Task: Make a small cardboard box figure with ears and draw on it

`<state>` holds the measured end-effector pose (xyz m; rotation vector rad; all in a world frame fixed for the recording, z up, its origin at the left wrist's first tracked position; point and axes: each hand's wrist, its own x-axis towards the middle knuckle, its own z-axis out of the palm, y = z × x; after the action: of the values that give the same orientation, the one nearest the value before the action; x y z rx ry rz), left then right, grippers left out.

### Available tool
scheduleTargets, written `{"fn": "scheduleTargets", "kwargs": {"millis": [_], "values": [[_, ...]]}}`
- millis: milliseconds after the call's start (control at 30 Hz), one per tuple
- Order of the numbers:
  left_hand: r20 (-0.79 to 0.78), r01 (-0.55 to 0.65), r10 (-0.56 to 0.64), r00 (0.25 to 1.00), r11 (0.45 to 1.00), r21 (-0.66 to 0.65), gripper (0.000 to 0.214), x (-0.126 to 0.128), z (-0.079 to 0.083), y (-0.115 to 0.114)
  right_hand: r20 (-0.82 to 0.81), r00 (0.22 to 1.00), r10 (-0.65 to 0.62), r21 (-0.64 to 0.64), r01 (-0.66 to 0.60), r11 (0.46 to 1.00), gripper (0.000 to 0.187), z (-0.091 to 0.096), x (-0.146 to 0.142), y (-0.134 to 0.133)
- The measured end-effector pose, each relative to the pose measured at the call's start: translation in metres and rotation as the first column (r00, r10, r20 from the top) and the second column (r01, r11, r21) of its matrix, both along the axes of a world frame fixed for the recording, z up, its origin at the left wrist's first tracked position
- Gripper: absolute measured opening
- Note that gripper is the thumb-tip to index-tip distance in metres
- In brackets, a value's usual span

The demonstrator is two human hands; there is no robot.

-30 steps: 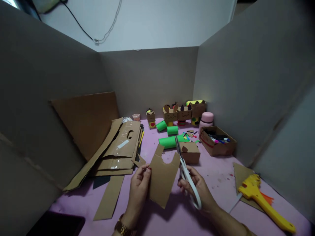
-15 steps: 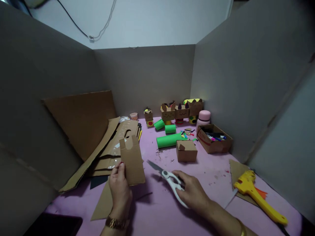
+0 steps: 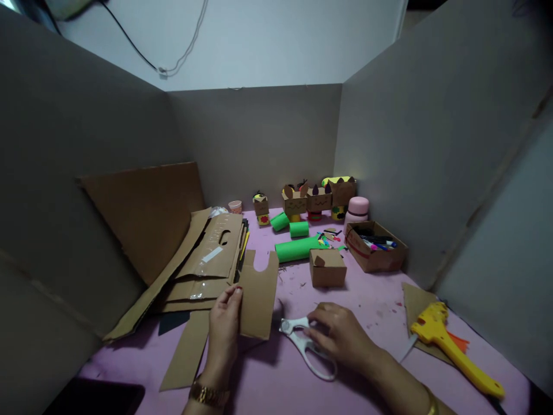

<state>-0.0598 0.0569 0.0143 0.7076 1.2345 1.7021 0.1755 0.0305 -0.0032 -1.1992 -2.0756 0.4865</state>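
My left hand (image 3: pixel 224 328) pinches a brown cardboard cutout (image 3: pixel 259 294) with a rounded notch in its top edge, held upright just above the pink table (image 3: pixel 380 311). My right hand (image 3: pixel 339 337) rests on white-handled scissors (image 3: pixel 306 346) lying flat on the table, fingers curled over the handles. The blades point left and vanish behind the cutout. A small closed cardboard box (image 3: pixel 327 267) stands just beyond the scissors.
Flattened cardboard sheets (image 3: pixel 207 259) lean at the left, a loose strip (image 3: pixel 185 351) beside them. Green paper tubes (image 3: pixel 296 248), small cardboard figures (image 3: pixel 317 199), a pink container (image 3: pixel 358 208) and a box of markers (image 3: pixel 377 245) stand behind. A yellow-handled tool (image 3: pixel 453 349) lies right.
The scissors went from upright in my right hand down flat onto the table. My left hand swung the cutout left, then back toward the middle.
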Motion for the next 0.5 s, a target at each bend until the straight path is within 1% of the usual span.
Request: {"fn": "scheduleTargets", "kwargs": {"millis": [33,100,167,233,300,433,500], "values": [[-0.016,0.022,-0.022,1.000,1.000,-0.004,0.040,0.001,0.000,-0.001,-0.082,0.995,-0.061,0.030,0.064,0.998,0.018,-0.001,0.002,0.003],[-0.048,0.067,-0.067,0.997,0.998,-0.010,0.042,0.002,-0.002,-0.001,-0.208,0.959,-0.194,0.067,0.212,0.975,0.028,-0.003,0.008,0.009],[-0.081,0.112,-0.113,0.990,0.994,-0.014,0.044,0.004,-0.004,-0.001,-0.312,0.900,-0.305,0.055,0.338,0.940,0.036,-0.004,0.015,0.018],[-0.113,0.151,-0.151,0.982,0.988,-0.015,0.046,0.005,-0.006,-0.001,-0.397,0.837,-0.375,0.013,0.414,0.910,0.042,-0.003,0.021,0.028],[-0.152,0.189,-0.189,0.970,0.982,-0.017,0.045,0.006,-0.007,-0.001,-0.426,0.807,-0.410,-0.012,0.448,0.894,0.044,0.000,0.024,0.038],[-0.245,0.242,-0.241,0.939,0.970,-0.026,0.046,0.009,-0.007,-0.001,-0.428,0.812,-0.397,0.007,0.443,0.897,0.041,0.012,0.021,0.058],[-0.294,0.265,-0.261,0.919,0.964,-0.028,0.045,0.011,-0.007,-0.002,-0.441,0.815,-0.375,0.020,0.426,0.904,0.033,0.019,0.016,0.066]]}}
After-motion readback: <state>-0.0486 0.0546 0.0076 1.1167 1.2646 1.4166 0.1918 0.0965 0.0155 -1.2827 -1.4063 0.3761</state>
